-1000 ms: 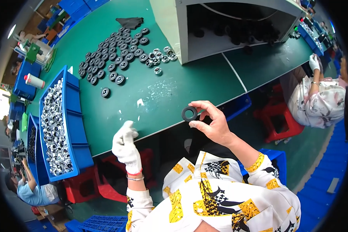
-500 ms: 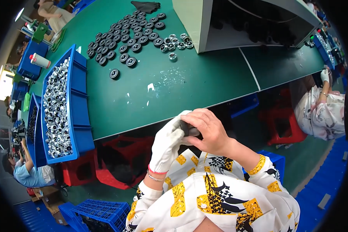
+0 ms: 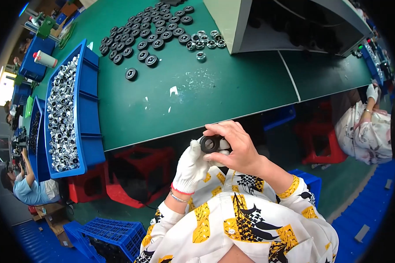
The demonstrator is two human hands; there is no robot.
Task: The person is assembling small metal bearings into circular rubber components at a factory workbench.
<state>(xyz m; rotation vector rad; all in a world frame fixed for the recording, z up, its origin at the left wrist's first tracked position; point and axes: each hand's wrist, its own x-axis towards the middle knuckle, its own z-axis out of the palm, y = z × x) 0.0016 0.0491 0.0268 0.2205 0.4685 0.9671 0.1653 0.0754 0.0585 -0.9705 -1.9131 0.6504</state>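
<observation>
The black ring [image 3: 204,146] is in both hands, held in the air just off the near edge of the green worktop [image 3: 232,94], around the middle of that edge. It is round, about as wide one way as the other, so its direction reads from the hole: the open face is turned up toward the head, showing nearly a full circle, and the axis through the hole runs roughly along the line of sight.

The bare right hand [image 3: 239,148] grasps the ring from the right, index finger over the top and thumb beneath. The gloved left hand [image 3: 192,168] closes on it from the left, thumb against the rim; its other fingers are partly hidden behind.

Toward the worktop's far edge lies a cluster of black wheels [image 3: 161,30], with a single wheel [image 3: 131,74] apart on the near side. Silvery hubs [image 3: 200,45] sit beside the foot of the pale cabinet [image 3: 226,19]. Along the left end of the worktop, a long blue bin [image 3: 88,92] holds a heap of shiny parts [image 3: 61,116].
</observation>
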